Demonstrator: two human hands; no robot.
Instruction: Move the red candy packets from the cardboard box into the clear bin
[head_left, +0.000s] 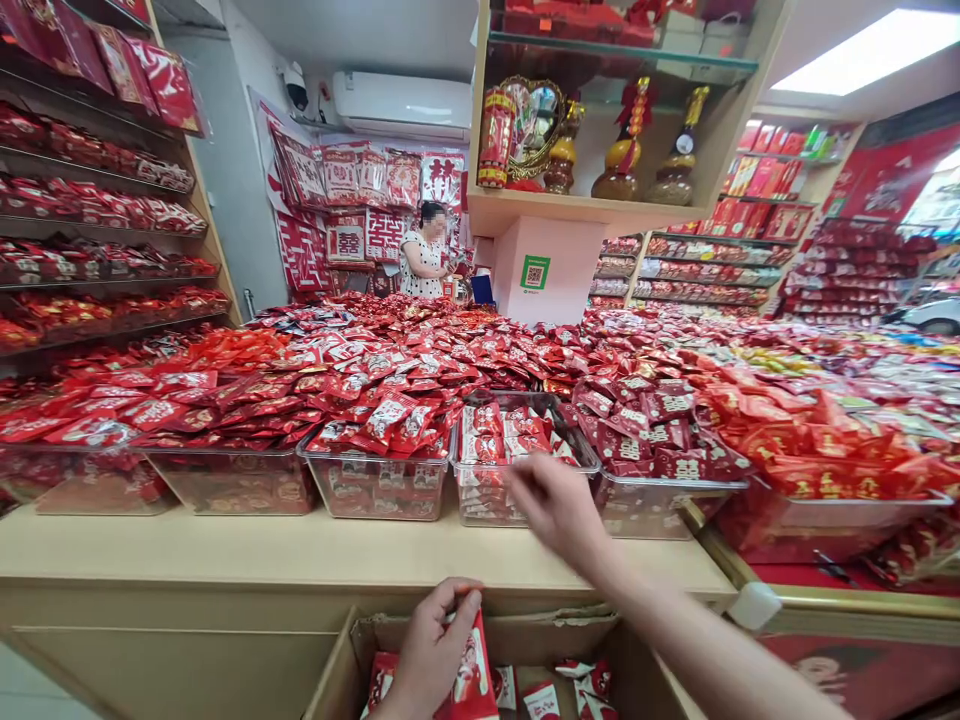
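Observation:
My left hand (436,640) is closed on a red snack packet (472,660) with a cartoon figure, above an open cardboard box (336,660). Inside the box lie more small red and white packets (541,700). My right hand (556,503) is in the air at the front of a clear plastic bin (480,508), its fingers curled and smeared by motion. Whether anything is between them I cannot make out. Rows of red and white packets (484,432) stand in that bin, lower than the heaps in the bins beside it.
Clear bins (375,490) heaped with wrapped sweets line the counter (247,545). A pillar (551,270) with a shelf cabinet (622,205) rises behind them. Stocked shelves (97,220) stand at left. A person (424,255) stands at the back. A brass-coloured rail (862,600) edges the right display.

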